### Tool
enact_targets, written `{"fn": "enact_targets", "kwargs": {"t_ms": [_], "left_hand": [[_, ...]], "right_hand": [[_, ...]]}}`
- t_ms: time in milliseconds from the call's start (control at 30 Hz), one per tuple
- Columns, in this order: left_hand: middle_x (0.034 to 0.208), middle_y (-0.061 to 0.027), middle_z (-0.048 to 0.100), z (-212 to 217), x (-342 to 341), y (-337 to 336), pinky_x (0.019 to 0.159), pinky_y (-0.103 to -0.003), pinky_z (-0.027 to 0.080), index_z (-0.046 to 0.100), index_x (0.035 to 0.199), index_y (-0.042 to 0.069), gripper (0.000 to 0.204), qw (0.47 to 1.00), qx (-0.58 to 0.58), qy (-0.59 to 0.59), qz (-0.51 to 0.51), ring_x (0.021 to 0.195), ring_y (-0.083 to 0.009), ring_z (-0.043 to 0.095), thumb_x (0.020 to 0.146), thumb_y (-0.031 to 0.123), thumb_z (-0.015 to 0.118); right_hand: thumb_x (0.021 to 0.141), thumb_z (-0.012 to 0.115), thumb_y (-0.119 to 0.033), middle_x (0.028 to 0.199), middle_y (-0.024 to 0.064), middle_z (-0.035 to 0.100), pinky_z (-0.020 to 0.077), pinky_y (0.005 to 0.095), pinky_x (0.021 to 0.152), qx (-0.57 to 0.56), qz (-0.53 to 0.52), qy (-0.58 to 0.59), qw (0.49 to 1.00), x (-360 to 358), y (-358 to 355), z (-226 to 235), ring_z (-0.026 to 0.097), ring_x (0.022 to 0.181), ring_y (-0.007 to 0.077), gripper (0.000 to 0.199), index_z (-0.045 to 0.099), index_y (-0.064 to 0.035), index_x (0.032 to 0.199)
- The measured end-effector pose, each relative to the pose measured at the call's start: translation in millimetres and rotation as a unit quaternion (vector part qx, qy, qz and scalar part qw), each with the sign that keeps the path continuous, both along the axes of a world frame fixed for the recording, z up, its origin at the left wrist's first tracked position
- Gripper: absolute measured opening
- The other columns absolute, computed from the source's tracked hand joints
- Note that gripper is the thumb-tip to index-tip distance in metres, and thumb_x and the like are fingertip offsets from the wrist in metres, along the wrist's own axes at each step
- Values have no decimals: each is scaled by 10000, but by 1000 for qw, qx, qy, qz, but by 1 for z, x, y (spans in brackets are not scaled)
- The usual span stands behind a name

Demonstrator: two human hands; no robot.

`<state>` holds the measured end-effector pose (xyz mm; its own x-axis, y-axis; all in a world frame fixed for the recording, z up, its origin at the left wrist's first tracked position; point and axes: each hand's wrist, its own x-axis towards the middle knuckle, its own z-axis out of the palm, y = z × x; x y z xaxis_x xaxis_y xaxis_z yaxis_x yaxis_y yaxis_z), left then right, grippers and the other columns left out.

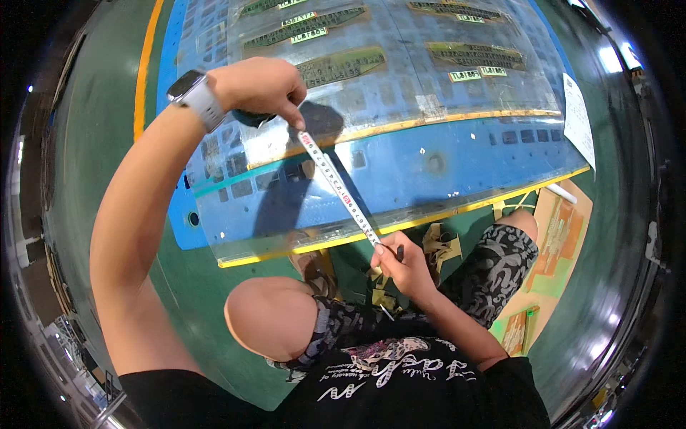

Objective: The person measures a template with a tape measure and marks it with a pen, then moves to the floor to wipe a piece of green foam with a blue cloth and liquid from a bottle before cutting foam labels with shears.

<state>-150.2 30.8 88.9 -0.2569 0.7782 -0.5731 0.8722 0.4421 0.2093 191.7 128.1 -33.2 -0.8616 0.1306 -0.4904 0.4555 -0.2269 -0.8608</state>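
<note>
Left hand: curled over a dark case, seemingly the body of the tape, thumb down at the far end of the blade. Right hand: thumb and finger pinching the near end of the tape, with a black pen tucked among the same fingers. Tape, then, stretched aslant from grip to grip over the blue panel, marked face up. Yellow strip just beyond the right pinch; orange strip just short of the left thumb.

For a sound reading, keep both pinches steady and the tape taut, without bow or twist. Contact with the panel impossible to tell from here; better to press flat, since any gap would probably skew the figure. Check squareness to the yellow strip too, hard to judge through the bent view. Hold the right end firmly on a chosen edge, and adjust length from the left grip only. Mind the pen: apt to slip in so crowded a pinch, so best angled clear of the markings.
</note>
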Motion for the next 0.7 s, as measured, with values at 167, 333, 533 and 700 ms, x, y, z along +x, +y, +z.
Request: {"fn": "enact_targets", "kwargs": {"t_ms": [167, 333, 533, 700], "left_hand": [[606, -128, 575, -23, -30, 31, 561, -385, 429, 634, 703, 28, 349, 1000, -10, 11, -9, 582, -273, 554, 682, 360, 740], [589, -97, 566, -45, -61, 45, 553, -371, 424, 625, 700, 28, 328, 999, -9, 31, 11, 571, -229, 546, 689, 329, 756], [629, -104, 589, -65, -70, 55, 560, -380, 438, 634, 702, 38, 318, 1000, 8, 29, -8, 609, -239, 573, 684, 331, 757], [659, -110, 606, -71, -76, 64, 580, -384, 451, 646, 747, 33, 326, 998, -8, 42, -38, 639, -260, 592, 682, 334, 753]], "right_hand": [[909, 522, -106, 713, 34, 581, 359, 231, 485, -39, -79, -27, 996, 8, -15, -16, 442, 531, 57, 88, 510, -23, 881], [900, 533, -95, 741, 56, 575, 332, 222, 462, -140, -144, -78, 977, -1, -18, -23, 441, 535, 59, 93, 515, -7, 876], [864, 590, -96, 727, 78, 541, 325, 235, 421, -222, -224, -118, 941, -6, -30, -30, 449, 516, 107, 123, 500, -19, 900], [862, 594, -100, 728, 71, 528, 328, 236, 423, -263, -227, -123, 930, -12, -38, -35, 452, 519, 116, 122, 497, -29, 884]]}}
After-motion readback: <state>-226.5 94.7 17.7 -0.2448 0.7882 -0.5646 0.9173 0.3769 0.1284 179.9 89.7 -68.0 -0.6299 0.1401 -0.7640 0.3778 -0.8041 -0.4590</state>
